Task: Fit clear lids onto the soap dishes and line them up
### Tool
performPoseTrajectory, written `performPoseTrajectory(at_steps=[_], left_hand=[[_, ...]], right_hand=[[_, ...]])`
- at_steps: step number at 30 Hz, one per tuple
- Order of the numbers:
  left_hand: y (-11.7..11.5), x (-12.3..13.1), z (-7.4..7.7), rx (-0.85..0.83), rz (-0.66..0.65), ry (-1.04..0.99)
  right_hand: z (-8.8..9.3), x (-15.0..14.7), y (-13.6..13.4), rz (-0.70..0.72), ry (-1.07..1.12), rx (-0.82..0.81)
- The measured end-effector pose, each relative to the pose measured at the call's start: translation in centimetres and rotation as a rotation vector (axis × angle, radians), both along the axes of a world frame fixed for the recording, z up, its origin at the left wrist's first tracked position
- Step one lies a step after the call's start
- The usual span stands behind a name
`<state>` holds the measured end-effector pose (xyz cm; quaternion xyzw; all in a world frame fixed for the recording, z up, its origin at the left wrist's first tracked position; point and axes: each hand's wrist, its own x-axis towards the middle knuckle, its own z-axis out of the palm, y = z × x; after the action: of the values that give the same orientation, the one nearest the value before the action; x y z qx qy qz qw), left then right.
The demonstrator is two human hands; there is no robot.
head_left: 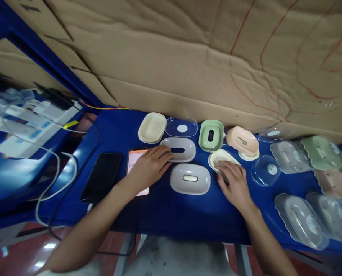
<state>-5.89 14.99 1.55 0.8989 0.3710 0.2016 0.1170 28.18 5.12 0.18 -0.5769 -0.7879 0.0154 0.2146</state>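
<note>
My left hand (151,165) has its fingers closed on the left end of a light grey oval soap dish (188,155) with a dark slot. Just in front of that dish sits another grey soap dish (190,187), whose slot shows a pale insert; neither hand touches it. On the right, my right hand (234,186) has its fingers bent over the front edge of a cream soap dish (221,155). The thumb is apart from the fingers, and the hand hides part of this dish. A green soap dish (211,145) and a peach soap dish (249,147) lie behind it.
A cream tray (151,128) and a clear lid (175,127) lie at the back. Several lidded dishes (305,224) cover the right side, near a clear lid (264,172). Left are a lit phone (135,157), a black phone (102,178), cables and a power strip (18,143). Cardboard (159,57) stands behind.
</note>
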Motion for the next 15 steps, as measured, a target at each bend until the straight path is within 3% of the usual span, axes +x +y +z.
performPoseTrajectory(at_steps=[4,8,12,15], left_hand=[[0.0,0.0,-0.2,-0.011,-0.008,-0.010],[-0.1,0.0,-0.5,-0.015,-0.048,-0.021],[0.0,0.0,-0.5,-0.009,-0.054,-0.007],[0.3,0.0,-0.5,-0.016,-0.058,-0.004]], right_hand=[[0.5,-0.3,-0.3,0.013,-0.013,0.037],[2.8,-1.5,1.3,0.103,-0.098,0.087],[5.0,-4.3,7.0,0.221,-0.170,0.057],[5.2,-6.6,12.1,0.209,-0.223,-0.035]])
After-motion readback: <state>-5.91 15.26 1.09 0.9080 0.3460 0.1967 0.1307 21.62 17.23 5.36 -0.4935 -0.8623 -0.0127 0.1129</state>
